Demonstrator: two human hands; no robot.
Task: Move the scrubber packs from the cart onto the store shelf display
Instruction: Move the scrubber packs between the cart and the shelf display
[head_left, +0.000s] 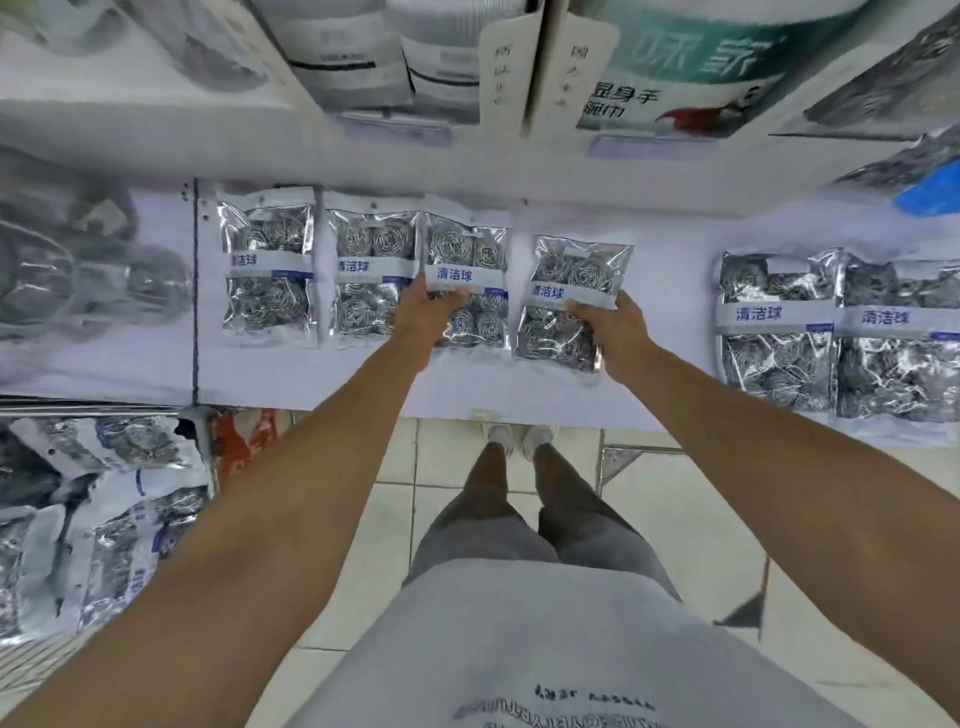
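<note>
silver scrubber packs (571, 304), white shelf (670, 332)

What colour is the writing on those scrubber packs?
Blue, on a white band; clearest in the head view.

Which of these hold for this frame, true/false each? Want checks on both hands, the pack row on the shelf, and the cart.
1. Each hand holds a scrubber pack. True: the left hand grips the third pack, the right hand grips the fourth pack.
2. The row on the shelf has no gap. False: bare shelf separates the fourth pack from the two larger packs at right.
3. The cart at lower left is empty. False: scrubber packs still lie in it.
4. Two packs lie left of the left hand's pack. True.
5. The right hand's pack sits square with the others. False: it is tilted.
</note>
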